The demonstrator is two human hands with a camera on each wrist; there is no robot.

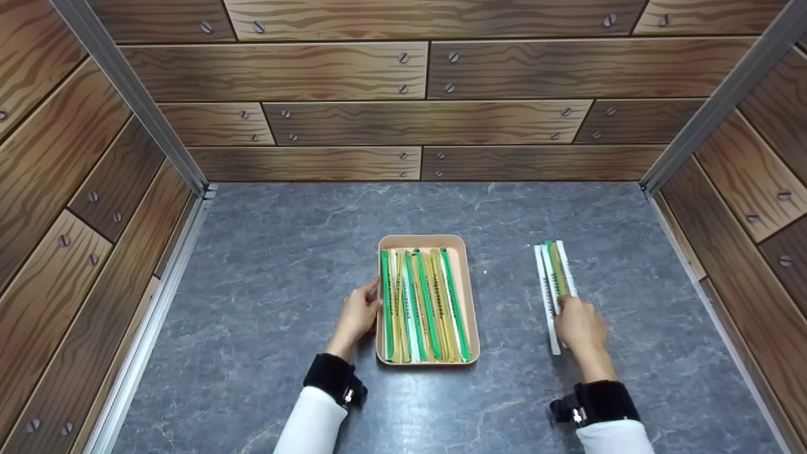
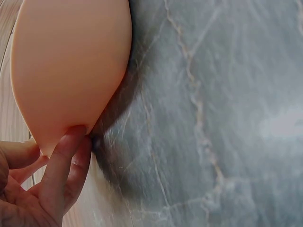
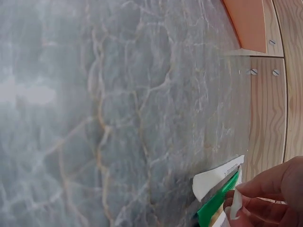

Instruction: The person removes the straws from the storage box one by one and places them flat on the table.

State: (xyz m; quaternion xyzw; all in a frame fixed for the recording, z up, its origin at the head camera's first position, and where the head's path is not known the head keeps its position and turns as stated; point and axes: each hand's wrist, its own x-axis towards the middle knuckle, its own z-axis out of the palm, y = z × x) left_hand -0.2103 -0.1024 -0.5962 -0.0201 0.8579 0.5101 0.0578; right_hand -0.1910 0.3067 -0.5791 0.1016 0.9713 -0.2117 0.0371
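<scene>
My left hand (image 1: pixel 359 310) is at the left side of a peach tray (image 1: pixel 470 315), its thumb and fingers gripping the tray's edge in the left wrist view. Long, slim wrapped stick packets (image 1: pixel 413 309) in green, gold and white lie side by side in the tray, with print on several. To the right of the tray, my right hand (image 1: pixel 581 323) is over a small group of similar packets. In the right wrist view its thumb and fingers pinch a white stick packet (image 3: pixel 236 204), beside another white packet (image 3: pixel 213 178) and a green packet (image 3: pixel 217 203).
A grey marbled tabletop (image 1: pixel 284 252) lies under everything. Wood-patterned panels (image 1: pixel 353 123) enclose it at the back and both sides, with metal strips (image 1: pixel 151 321) along the edges. Tabletop separates the tray from the packets at the right.
</scene>
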